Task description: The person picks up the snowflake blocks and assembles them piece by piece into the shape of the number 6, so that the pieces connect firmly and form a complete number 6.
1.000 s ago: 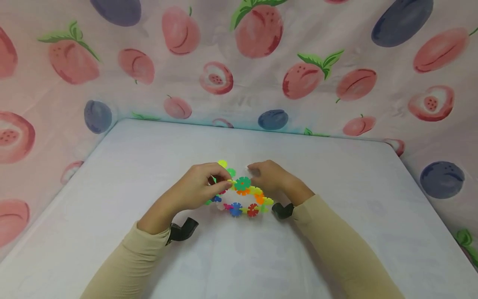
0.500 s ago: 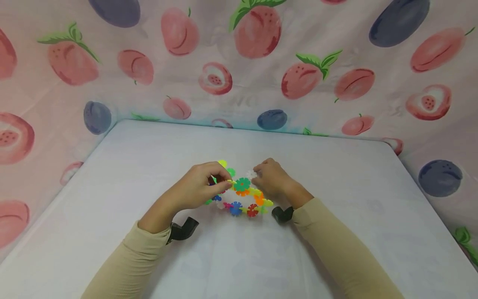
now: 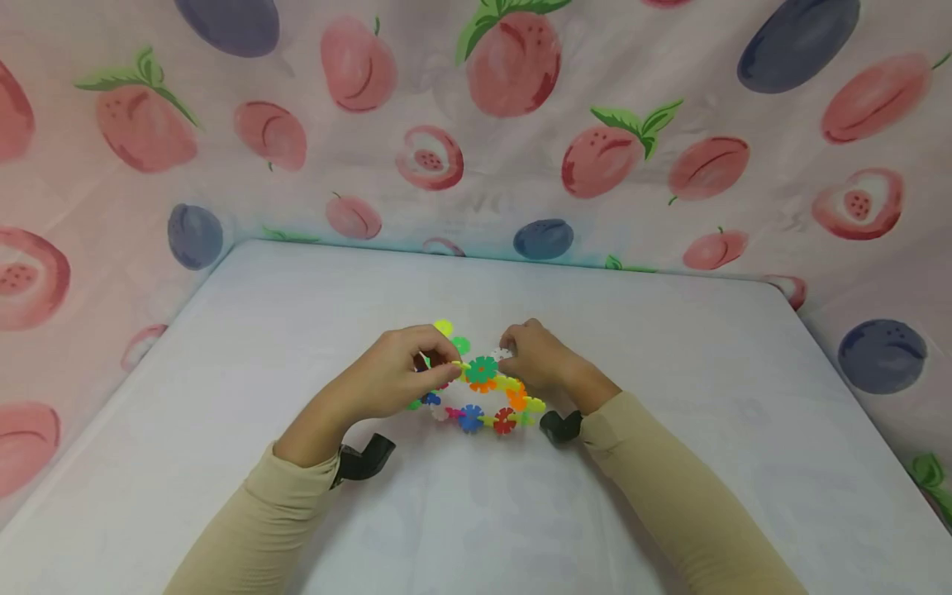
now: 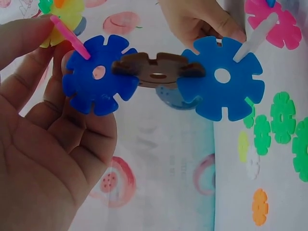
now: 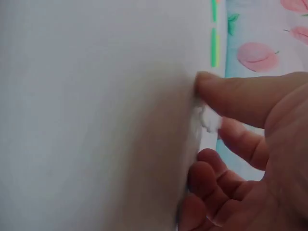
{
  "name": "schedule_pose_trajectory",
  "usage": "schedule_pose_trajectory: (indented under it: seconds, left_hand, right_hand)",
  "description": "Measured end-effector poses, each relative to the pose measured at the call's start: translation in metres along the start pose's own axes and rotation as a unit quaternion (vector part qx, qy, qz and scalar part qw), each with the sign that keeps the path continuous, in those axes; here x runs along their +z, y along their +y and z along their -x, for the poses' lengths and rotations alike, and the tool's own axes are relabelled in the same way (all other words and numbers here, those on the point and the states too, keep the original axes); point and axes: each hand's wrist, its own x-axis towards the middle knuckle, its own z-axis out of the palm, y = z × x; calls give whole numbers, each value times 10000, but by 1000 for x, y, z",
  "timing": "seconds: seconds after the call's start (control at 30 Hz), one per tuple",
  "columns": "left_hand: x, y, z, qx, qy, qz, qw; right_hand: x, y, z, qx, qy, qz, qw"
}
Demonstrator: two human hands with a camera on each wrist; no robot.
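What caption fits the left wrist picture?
Left hand holds blue snowflake discs joined by a brown disc.

— What can't you make out?
— The white piece (image 5: 209, 118) in the right wrist view: a blur, mostly covered by the right hand (image 5: 255, 159), itself cut off at the edge.
— And the left wrist view?
— The pink disc (image 4: 276, 24) runs off the top; the left hand (image 4: 43, 159) is cropped at the left edge and below.

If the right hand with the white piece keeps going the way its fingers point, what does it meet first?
Probably the green disc at the near end of the linked chain that the left hand holds; the right hand points left at it. Depth is unclear.
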Motion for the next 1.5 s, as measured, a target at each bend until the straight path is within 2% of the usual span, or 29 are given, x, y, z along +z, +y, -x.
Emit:
schedule_pose_trajectory:
  seconds: [0.13, 0.27, 0.4, 0.5, 0.6, 0.7, 0.8, 1.1, 1.5]
  left_hand:
    - [1, -1, 1, 55, -1, -10, 10000]
    - [3, -2, 1, 145, 3, 6, 9999]
    - [4, 0, 0, 63, 20, 81, 9999]
    - [4, 1, 0, 12, 39, 98, 9999]
    - [6, 2, 0, -5, 76, 116, 9999]
    - [7, 2, -1, -46, 117, 144, 9998]
    - [8, 3, -1, -81, 134, 151, 9998]
    - [9, 5, -2, -63, 155, 78, 9998]
    - [14, 7, -3, 37, 222, 20, 9997]
  right_hand:
    - [-3, 1, 5, -36, 14, -232, 9997]
    - [-11, 2, 19, -320, 730, -672, 9945]
    - [-23, -5, 46, -719, 1475, -1439, 9759]
    - [-29, -11, 69, -1057, 1781, -1875, 9602]
    - [-33, -18, 87, -1477, 1980, -2068, 9467]
    - [-34, -23, 96, -1858, 2092, -2006, 9388]
    - [-35, -25, 100, -2053, 2066, -1882, 9380]
    - [-34, -26, 101, -2182, 1888, -1904, 9383]
    - [-33, -30, 103, -2401, 2032, -1612, 9354]
